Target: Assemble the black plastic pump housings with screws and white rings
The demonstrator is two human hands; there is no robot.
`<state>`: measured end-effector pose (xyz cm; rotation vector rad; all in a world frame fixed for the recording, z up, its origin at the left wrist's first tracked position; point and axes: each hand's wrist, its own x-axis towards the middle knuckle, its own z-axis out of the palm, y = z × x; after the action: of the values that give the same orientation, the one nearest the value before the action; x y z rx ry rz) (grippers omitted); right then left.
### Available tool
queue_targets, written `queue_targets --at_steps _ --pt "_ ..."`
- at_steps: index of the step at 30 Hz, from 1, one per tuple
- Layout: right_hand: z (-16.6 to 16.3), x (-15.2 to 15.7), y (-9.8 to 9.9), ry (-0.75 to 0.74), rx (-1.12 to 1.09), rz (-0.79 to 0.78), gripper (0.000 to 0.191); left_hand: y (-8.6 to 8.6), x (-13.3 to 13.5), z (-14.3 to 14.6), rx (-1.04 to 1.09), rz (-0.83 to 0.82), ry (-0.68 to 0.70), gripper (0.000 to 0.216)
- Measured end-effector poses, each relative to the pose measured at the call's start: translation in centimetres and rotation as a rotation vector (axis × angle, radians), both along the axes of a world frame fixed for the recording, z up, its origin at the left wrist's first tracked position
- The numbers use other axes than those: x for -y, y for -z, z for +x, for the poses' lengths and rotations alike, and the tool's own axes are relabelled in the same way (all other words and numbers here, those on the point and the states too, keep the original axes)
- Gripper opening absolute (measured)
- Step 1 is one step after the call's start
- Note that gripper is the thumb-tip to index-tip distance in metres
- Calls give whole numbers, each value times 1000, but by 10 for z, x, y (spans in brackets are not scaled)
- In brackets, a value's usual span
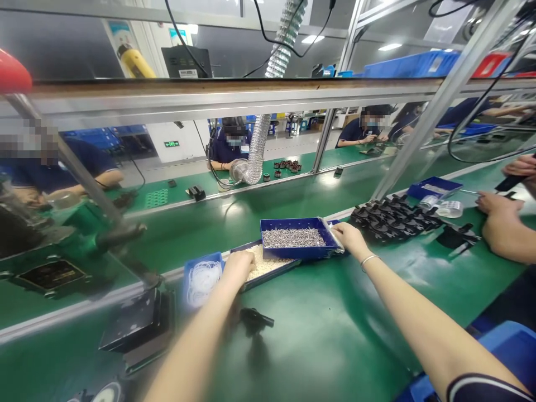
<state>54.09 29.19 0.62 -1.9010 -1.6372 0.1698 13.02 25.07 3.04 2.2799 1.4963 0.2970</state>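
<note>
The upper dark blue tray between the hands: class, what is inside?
The upper dark blue tray holds many small silvery metal pieces; the floor beneath them is hidden.

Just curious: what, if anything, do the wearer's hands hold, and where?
Cannot tell. Right hand: at the right end of the blue rectangular tray of metal pieces; left hand: over cream pieces.

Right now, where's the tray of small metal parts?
Head view, centre: the metal-parts tray sits partly over the cream-bits tray, right hand at its right end.
</note>
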Motion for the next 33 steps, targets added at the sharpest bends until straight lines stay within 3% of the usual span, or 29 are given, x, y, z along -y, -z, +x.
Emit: queue_targets --at_steps 3,6,10,13,15,18,20,22,25,29,33 --pt "-6 6 -8 61 -177 187 23 -9 3 -2 195 24 -43 15" --pt "-13 16 -30 174 -402 423 30 -20 15 -5 460 48 -109 12" --pt "-41 41 -67 235 -682 698 34 -26 62 -15 873 -14 -196 17" --pt "-102 75 -82 94 -795 733 32 -14 115 -30 1134 -186 -273 25" --pt "-162 104 -81 -174 -916 615 33 -1 146 -42 1277 -323 -357 29" --pt "-258 147 -70 -579 -1077 192 29 19 175 -63 1398 -444 -477 34" --pt "-314 174 -57 -715 -1142 0 21 28 183 -77 1436 -476 -520 37" --pt "-354 198 -40 -794 -1141 -96 14 33 186 -89 1469 -484 -540 37" --pt "-381 224 -8 -886 -891 54 8 39 186 -103 1473 -477 -588 34" --pt "-375 228 31 -1093 -544 304 26 48 186 -113 1392 -395 -675 30" --pt "-365 213 43 -913 -514 230 34 51 184 -115 1408 -403 -740 29"
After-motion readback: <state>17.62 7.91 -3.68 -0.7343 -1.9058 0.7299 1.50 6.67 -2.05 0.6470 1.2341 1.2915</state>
